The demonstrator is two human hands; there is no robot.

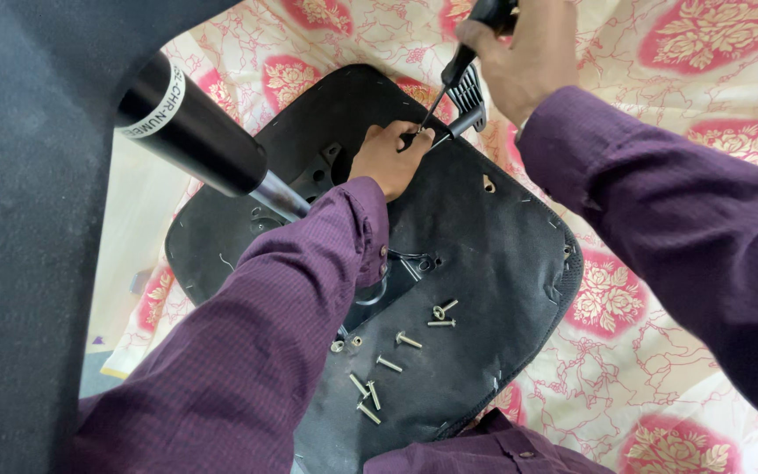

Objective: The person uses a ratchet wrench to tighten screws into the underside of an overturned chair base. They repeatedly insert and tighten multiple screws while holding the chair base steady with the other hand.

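upturned black chair seat (484, 254) lies on a cream sheet with red floral patches (660, 351). right hand (524, 53) clamped around a screwdriver (460, 66), tip at the seat's far edge. left hand (389, 158) curled there, pinching a bracket (465, 123). loose screws (396, 351) lie on the seat. gas cylinder (195, 132) at left.

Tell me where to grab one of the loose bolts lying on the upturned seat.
Pinch a bolt across its thin shank from above, as it lies flat on the black seat underside. Take one clear of its neighbours, on the side away from the left sleeve.
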